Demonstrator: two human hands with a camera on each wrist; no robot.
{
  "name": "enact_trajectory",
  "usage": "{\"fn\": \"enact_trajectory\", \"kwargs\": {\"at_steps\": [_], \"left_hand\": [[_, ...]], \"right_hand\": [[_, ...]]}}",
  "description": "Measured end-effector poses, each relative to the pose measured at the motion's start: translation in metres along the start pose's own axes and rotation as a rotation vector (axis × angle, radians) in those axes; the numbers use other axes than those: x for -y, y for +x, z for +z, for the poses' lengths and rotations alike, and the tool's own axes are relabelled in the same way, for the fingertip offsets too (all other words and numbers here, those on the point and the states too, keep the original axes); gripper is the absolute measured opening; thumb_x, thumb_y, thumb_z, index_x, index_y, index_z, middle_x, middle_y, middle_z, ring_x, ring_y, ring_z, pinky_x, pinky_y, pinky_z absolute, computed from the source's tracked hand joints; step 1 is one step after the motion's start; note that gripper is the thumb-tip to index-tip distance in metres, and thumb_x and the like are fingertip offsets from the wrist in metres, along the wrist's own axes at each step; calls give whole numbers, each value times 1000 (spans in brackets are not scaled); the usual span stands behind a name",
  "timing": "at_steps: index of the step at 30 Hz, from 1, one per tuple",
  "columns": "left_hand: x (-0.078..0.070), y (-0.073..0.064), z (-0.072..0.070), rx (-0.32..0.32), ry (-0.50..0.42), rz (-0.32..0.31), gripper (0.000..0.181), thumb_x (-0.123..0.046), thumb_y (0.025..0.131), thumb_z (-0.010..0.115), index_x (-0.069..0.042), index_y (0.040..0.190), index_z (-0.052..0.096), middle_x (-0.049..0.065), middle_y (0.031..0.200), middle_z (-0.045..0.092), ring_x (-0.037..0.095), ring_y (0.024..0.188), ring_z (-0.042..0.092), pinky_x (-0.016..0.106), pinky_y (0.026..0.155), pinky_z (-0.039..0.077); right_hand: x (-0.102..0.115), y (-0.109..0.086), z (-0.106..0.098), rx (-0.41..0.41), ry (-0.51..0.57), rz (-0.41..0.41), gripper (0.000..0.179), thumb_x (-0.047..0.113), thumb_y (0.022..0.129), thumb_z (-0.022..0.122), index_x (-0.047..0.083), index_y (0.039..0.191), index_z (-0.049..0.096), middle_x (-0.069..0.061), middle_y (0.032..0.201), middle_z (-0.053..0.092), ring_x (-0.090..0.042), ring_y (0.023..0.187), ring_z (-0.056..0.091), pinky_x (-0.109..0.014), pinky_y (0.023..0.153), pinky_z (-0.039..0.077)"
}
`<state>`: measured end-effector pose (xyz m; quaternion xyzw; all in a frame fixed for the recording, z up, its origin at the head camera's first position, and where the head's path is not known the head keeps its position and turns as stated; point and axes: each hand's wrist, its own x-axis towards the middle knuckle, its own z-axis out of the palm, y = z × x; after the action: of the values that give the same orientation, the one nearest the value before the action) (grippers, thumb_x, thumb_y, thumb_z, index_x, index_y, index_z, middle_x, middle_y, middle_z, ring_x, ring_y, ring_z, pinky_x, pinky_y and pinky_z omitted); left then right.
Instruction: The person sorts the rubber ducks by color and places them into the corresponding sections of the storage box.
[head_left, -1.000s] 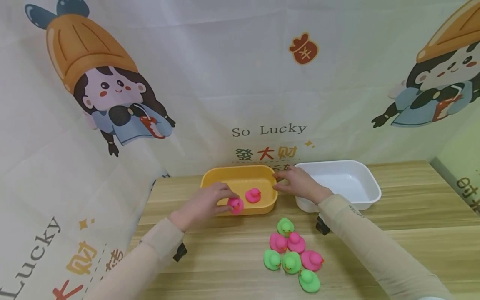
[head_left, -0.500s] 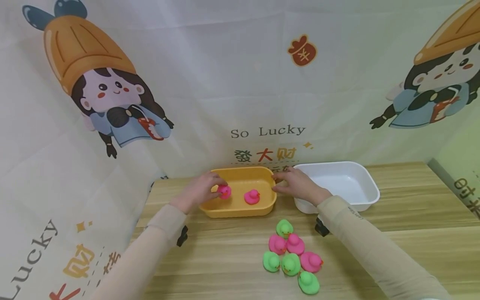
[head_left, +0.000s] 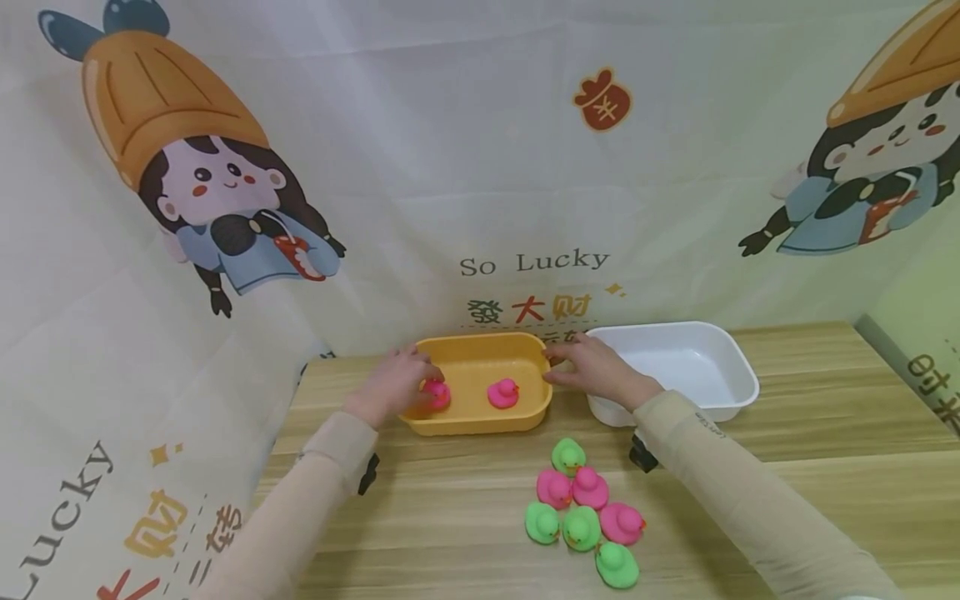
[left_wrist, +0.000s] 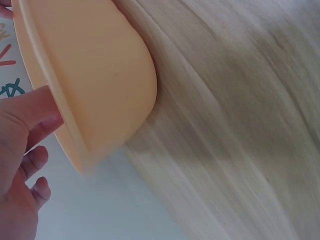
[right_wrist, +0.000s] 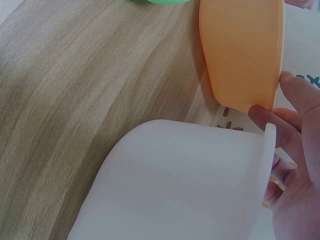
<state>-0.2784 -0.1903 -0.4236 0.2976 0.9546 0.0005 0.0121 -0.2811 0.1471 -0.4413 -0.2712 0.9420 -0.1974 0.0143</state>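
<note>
In the head view my left hand (head_left: 395, 383) reaches over the left end of a yellow-orange plastic basin (head_left: 480, 430). Its fingers are at a pink rubber duck (head_left: 438, 395) low inside; whether they still pinch it is unclear. The left wrist view shows fingers passing behind the basin's rim (left_wrist: 50, 75), which hides the duck. A second pink duck (head_left: 503, 393) sits farther right in the basin. At the basin's right end, my right hand (head_left: 596, 367) touches the rim with its fingertips, fingers loosely bent. The right wrist view shows its thumb and a finger against that end.
A white basin (head_left: 742, 400) stands close to the right hand, its left rim under the wrist. On the wooden table (head_left: 435, 517), several pink and green ducks (head_left: 582, 527) cluster in front. A printed cloth (head_left: 420, 167) hangs behind the basins.
My left hand has carried the pink duck from the basin's front edge to its left end and lowered it inside. The right hand stays at the basin's right end.
</note>
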Motion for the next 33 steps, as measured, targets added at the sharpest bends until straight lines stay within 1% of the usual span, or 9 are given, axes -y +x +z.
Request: {"fn": "enact_trajectory", "kwargs": {"at_steps": [4,10,16,20,22,27,29,33], "left_hand": [[-1,-1,3,33,11,-12,19,-20,90,83,-14,108,82,6,107,71,29,107,54,48,97,45],[-4,-2,4,25,13,-39,17,-19,89,84,-13,105,81,7,104,71,31,110,55,51,99,44],[-3,-2,10,38,41,-57,14,-22,89,84,-14,100,80,4,98,70,27,101,51,47,93,41],[-2,-3,10,19,33,-49,14,-21,88,85,-13,99,79,5,99,71,27,100,52,46,91,41],[-2,-4,9,5,27,-40,16,-20,88,85,-12,101,79,6,101,72,28,101,53,47,91,42],[-3,-8,5,-23,-6,-35,22,-20,90,83,-9,108,78,9,107,73,30,104,55,50,96,44],[-3,-9,4,-36,-25,-37,22,-21,91,82,-8,109,78,9,107,73,30,104,55,51,98,44],[-5,-12,2,-77,-55,-21,20,-21,91,82,-7,106,78,9,105,73,30,101,56,50,96,46]], "right_hand": [[1,-1,-1,2,2,4,45,35,99,71,6,134,70,-13,128,70,-30,104,57,-47,90,50],[0,0,0,0,1,-1,45,35,99,71,6,133,70,-12,126,71,-28,101,57,-45,88,50],[1,-1,1,-3,3,-8,44,34,99,72,5,132,70,-12,126,71,-28,101,57,-46,90,50],[0,0,0,-5,-6,-9,44,35,99,71,6,133,70,-12,127,71,-28,102,57,-46,90,51],[0,0,0,-7,-9,-10,44,35,99,71,6,133,70,-12,127,71,-29,102,57,-46,90,51],[0,0,-1,-4,-7,-12,44,35,99,71,6,133,70,-12,127,71,-29,102,57,-46,89,51],[1,-1,-1,-2,-7,-12,44,35,99,71,6,133,70,-13,126,71,-29,102,57,-46,90,51],[2,-1,-2,-2,-5,-12,44,34,99,71,5,133,70,-13,126,71,-29,101,57,-46,89,51]]}}
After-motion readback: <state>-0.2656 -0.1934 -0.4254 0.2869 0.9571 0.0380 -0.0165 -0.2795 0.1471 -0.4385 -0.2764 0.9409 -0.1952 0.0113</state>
